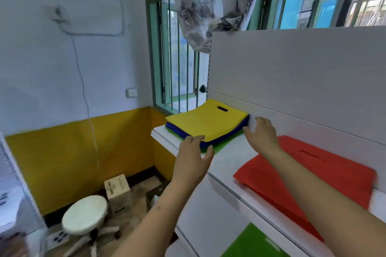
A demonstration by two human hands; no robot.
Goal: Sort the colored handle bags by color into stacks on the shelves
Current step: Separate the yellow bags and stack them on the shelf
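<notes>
A mixed stack lies at the left end of the white shelf [227, 152]: yellow handle bags [205, 121] on top, blue bags [225, 134] under them, a green bag [224, 145] at the bottom. My left hand [193, 157] hovers at the stack's near corner, fingers spread and holding nothing. My right hand [261, 135] reaches to the stack's right edge with relaxed fingers, empty. Red bags [302, 177] lie in a stack further right on the same shelf. Another green bag [252, 242] lies on the shelf below.
A white back panel [302, 73] rises behind the shelf. A barred window [179, 64] is at the far left end. On the floor below stand a white round stool [84, 217] and a cardboard box [118, 193]. A yellow-and-white wall is to the left.
</notes>
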